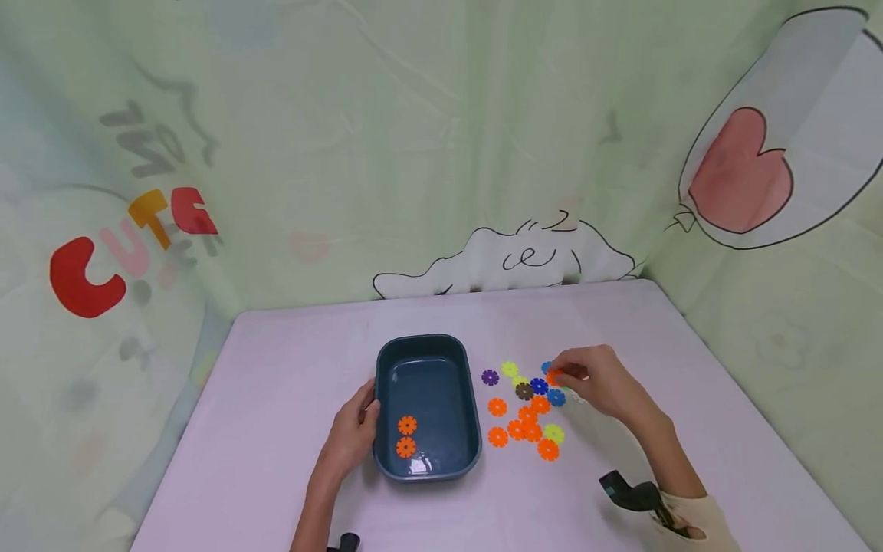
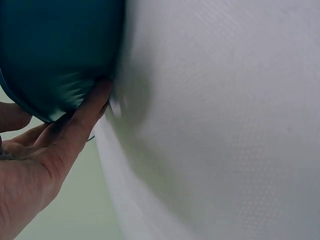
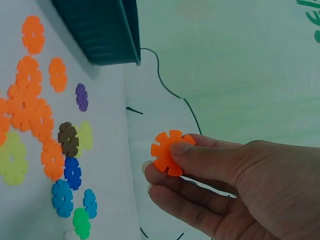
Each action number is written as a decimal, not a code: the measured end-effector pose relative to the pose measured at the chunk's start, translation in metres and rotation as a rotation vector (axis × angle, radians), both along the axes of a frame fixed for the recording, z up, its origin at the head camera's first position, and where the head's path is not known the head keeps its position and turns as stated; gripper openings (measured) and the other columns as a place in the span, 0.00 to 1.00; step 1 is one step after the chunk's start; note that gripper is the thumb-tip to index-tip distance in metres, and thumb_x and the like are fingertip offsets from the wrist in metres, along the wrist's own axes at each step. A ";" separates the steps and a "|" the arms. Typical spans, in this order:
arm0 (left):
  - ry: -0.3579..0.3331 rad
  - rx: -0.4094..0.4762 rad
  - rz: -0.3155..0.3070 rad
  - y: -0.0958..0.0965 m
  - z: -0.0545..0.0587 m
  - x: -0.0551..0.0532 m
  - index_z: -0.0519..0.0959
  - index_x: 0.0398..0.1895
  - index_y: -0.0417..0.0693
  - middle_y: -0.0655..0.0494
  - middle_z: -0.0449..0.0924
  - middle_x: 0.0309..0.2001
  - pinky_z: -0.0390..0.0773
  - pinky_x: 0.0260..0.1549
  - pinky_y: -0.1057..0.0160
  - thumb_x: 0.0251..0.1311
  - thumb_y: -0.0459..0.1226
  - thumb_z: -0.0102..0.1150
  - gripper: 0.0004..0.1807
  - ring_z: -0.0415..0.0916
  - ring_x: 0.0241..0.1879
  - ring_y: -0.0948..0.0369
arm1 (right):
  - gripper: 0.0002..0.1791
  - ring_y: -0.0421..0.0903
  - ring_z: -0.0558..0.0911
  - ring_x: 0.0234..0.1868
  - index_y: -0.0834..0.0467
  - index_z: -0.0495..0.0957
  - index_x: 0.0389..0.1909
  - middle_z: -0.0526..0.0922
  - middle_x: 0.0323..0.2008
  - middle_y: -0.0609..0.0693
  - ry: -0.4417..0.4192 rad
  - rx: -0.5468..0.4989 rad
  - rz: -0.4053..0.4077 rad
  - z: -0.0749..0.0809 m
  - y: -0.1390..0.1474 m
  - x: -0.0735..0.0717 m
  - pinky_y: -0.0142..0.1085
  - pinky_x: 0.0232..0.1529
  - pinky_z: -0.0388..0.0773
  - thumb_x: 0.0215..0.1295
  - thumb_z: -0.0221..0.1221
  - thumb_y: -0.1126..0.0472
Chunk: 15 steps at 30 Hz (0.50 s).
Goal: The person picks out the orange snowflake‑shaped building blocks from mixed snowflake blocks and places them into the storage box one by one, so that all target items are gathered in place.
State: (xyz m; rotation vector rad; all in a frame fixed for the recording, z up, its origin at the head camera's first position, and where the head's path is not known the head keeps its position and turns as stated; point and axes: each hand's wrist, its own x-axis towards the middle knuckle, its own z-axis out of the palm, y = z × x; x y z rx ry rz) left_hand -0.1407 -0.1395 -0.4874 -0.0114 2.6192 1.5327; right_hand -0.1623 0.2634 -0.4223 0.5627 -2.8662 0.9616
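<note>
Orange disc (image 3: 162,153) pinched between thumb and fingers of your right hand (image 1: 599,377), above the far side of the loose discs (image 1: 497,407). Your left hand (image 1: 350,433) grips the tray (image 1: 428,387) by its left side; two orange discs (image 1: 407,425) inside. Pale worktop (image 1: 290,364) beneath.

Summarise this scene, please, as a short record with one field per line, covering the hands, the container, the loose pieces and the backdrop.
Container: dark teal rectangular tray, on a pale cloth-covered table
Tray contents: two orange snowflake discs
Left hand: holds the tray's left side
Right hand: pinches one raised orange snowflake disc
Loose discs: right of the tray, mostly orange, plus yellow-green, purple, brown, dark blue, light blue and green
Backdrop: pale green curtain printed with a red heart
</note>
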 end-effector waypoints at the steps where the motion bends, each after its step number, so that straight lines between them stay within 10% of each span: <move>1: 0.001 0.002 -0.001 0.000 0.000 0.000 0.62 0.84 0.39 0.37 0.67 0.79 0.75 0.70 0.43 0.85 0.34 0.48 0.29 0.70 0.75 0.40 | 0.09 0.43 0.85 0.35 0.61 0.91 0.41 0.91 0.37 0.48 0.010 -0.007 0.007 0.002 -0.001 0.000 0.30 0.39 0.88 0.61 0.74 0.74; 15: 0.005 0.002 -0.005 -0.001 0.001 0.000 0.61 0.84 0.39 0.38 0.66 0.80 0.74 0.71 0.43 0.85 0.34 0.47 0.29 0.70 0.76 0.40 | 0.11 0.46 0.90 0.37 0.60 0.91 0.41 0.91 0.36 0.49 0.085 -0.068 0.033 0.024 -0.026 -0.007 0.39 0.43 0.92 0.60 0.74 0.76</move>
